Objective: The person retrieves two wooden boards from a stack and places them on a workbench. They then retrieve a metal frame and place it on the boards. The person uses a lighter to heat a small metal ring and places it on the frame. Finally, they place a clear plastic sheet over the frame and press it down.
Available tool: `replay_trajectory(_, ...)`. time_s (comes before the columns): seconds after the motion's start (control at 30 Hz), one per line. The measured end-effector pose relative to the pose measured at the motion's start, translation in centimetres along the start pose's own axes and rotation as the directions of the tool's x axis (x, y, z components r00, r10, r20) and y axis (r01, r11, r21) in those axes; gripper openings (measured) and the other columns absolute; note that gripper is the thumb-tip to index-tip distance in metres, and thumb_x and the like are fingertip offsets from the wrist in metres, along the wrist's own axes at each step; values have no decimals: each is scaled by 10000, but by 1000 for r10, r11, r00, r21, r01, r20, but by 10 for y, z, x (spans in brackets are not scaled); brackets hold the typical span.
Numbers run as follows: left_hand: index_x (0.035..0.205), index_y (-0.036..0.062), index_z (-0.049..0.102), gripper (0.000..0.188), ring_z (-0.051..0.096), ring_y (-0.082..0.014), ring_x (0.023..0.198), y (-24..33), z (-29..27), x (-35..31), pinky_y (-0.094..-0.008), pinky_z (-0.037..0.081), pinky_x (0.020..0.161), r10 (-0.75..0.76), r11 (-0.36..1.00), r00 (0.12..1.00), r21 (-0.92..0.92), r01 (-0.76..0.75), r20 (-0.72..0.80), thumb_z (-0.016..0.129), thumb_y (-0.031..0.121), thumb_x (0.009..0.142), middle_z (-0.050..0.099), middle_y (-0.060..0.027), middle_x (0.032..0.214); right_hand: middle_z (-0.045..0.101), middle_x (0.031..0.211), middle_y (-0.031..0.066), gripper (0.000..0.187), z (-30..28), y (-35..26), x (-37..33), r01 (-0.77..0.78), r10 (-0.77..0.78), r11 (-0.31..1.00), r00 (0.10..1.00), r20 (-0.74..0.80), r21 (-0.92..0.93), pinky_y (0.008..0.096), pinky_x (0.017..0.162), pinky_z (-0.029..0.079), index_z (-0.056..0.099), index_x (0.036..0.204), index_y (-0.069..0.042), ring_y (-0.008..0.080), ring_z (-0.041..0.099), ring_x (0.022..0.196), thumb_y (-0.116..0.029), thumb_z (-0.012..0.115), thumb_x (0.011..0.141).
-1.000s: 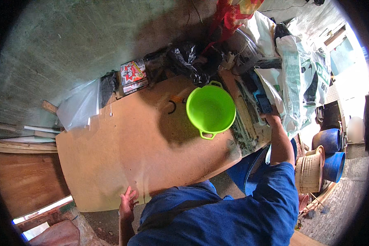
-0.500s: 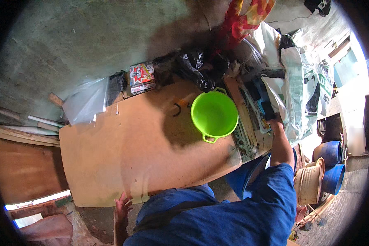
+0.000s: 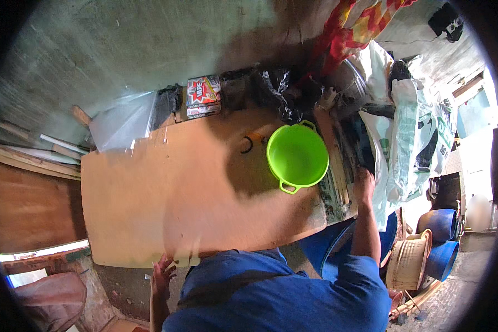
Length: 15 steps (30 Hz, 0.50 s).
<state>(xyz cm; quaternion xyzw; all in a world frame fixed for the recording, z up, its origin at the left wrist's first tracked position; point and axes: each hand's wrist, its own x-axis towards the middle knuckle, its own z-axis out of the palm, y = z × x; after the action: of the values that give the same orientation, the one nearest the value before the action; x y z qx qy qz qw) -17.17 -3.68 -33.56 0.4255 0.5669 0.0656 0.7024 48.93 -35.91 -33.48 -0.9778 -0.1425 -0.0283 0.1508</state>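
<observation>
Right hand [image 3: 364, 180]: grip I can't tell; green basin [image 3: 297, 156] lies toward its ten o'clock; left hand [image 3: 161, 273] released.

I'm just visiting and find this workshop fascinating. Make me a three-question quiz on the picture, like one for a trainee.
1. True or false: the red-and-white box lies to the right of the green basin.
2. Which of the person's hands is nearer the white sacks? A) left B) right
3. Fill the gap: the basin shows ____ handles.

Key: 1. False; the box lies to its left. 2. B, the right hand. 3. Two.
</observation>
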Motion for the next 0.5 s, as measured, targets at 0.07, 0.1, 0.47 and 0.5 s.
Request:
replay_trajectory(0.07, 1516, 137, 306, 829, 499, -300, 1190, 3, 5, -4, -435, 386, 972, 32, 999, 999, 18, -33, 23, 256, 724, 933, 479, -117, 1427, 638, 988, 208, 171, -27, -38, -27, 62, -59, 997, 994, -88, 38, 454, 889, 465, 636, 1002, -54, 371, 590, 1035, -134, 608, 854)
replay_trajectory(0.1, 1516, 137, 307, 823, 498, -300, 1192, 4, 6, -5, -434, 385, 971, 29, 999, 999, 16, -29, 22, 252, 719, 937, 480, -117, 1426, 634, 1004, 204, 194, -34, -48, -36, 79, -72, 996, 984, -160, 41, 451, 906, 461, 633, 1025, -59, 366, 580, 1054, -138, 625, 847)
replay_trajectory(0.47, 1503, 122, 332, 757, 518, -252, 1153, 13, 11, 0, -387, 400, 950, 95, 995, 994, 3, -95, 52, 222, 657, 978, 528, -106, 1350, 597, 1168, 220, 388, 5, -5, -36, 130, -130, 991, 992, -2, 24, 457, 976, 422, 564, 1216, -30, 419, 535, 1127, -282, 578, 921)
replay_trajectory(0.5, 1503, 120, 331, 758, 518, -250, 1152, 11, 10, 0, -386, 400, 951, 102, 995, 994, -17, -101, 44, 225, 657, 978, 528, -107, 1346, 600, 1160, 216, 377, 4, -11, -36, 130, -130, 991, 991, -38, -11, 458, 968, 425, 565, 1220, -37, 416, 541, 1116, -274, 569, 927)
